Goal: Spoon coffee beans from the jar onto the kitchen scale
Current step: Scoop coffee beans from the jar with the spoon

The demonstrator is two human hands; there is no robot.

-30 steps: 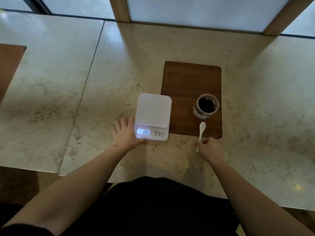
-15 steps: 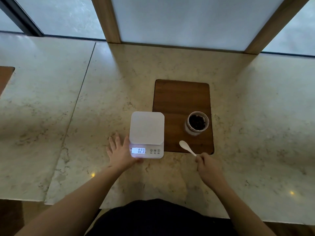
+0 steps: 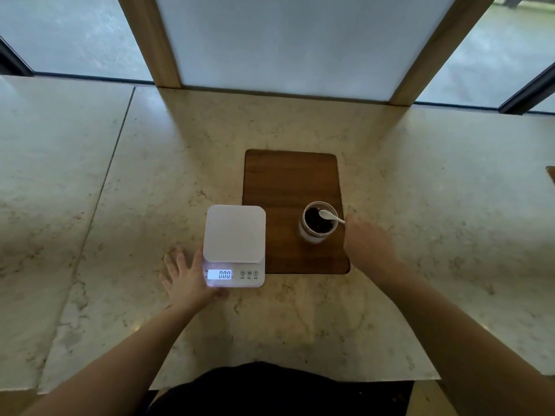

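A pale marble countertop point(image 3: 300, 130) runs beneath frosted window panels framed by wooden posts. A dark wooden board point(image 3: 288, 181) lies flat on the counter, ahead of the person.

A white kitchen scale point(image 3: 234, 244) stands on the marble just left of the board, its right edge overlapping the board's left margin. The weighing plate is bare. The lit display point(image 3: 219, 274) reads 000.

An open glass jar point(image 3: 319, 222) stands upright on the right part of the board; it holds dark coffee beans point(image 3: 315, 224).

The right hand point(image 3: 368, 246) grips the handle of a small white spoon point(image 3: 330, 216), fingers closed around it. The spoon's bowl sits over the jar mouth, above the beans; whether it touches them cannot be told.

The left hand point(image 3: 186, 280) rests flat on the counter, fingers spread, grasping nothing. It lies against the near-left corner of the scale, the thumb at the scale's front edge.
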